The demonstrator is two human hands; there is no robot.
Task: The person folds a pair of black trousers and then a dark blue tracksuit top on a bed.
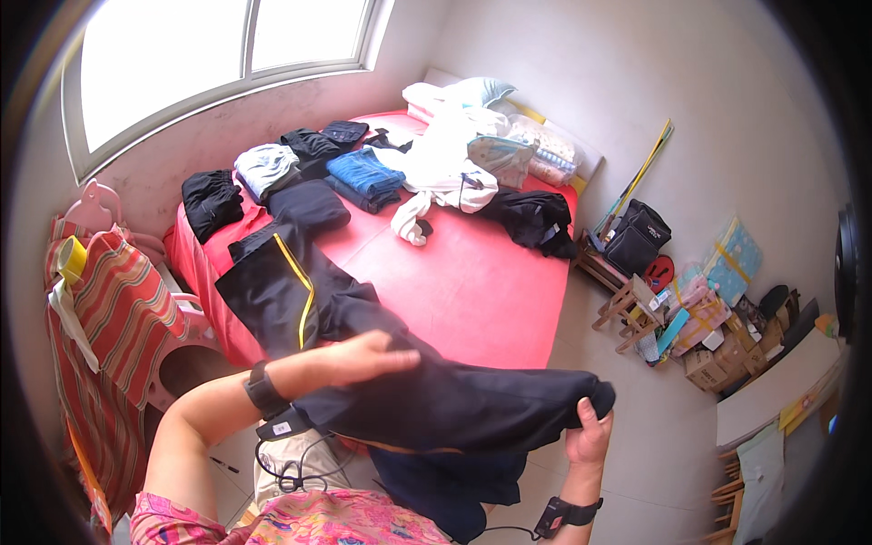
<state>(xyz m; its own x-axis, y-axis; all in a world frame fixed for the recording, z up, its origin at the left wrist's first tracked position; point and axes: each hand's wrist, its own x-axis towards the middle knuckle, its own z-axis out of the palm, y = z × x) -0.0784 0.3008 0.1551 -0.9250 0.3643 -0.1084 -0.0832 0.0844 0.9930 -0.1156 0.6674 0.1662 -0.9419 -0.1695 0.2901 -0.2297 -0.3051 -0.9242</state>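
Here is the long black fabric garment with a thin yellow stripe point(454, 400), stretched in front of the body, one end over the near edge of the bed with its pinkish-red cover point(481, 291), the other drawn out to the right! To handle it well, I'd say, the pull wants to be even along the length, with the stripe point(310, 295) lying straight as a guide; a flat palm should ease creases out better than hooked fingers, and letting the far end sag would likely bring a twist. Watch the dark navy cloth point(454, 481) hanging beneath; whether it belongs to the same piece I can't tell, so it is best kept from bunching in

And the hands! The right hand point(590, 431) is clamped on the garment's far end, thumb uppermost, forearm rising steeply from the lower edge. The left hand point(368, 360) reaches across with elbow bent out wide, fingers extended and blurred, unclenched over the black cloth; whether the palm presses on it, I can't tell
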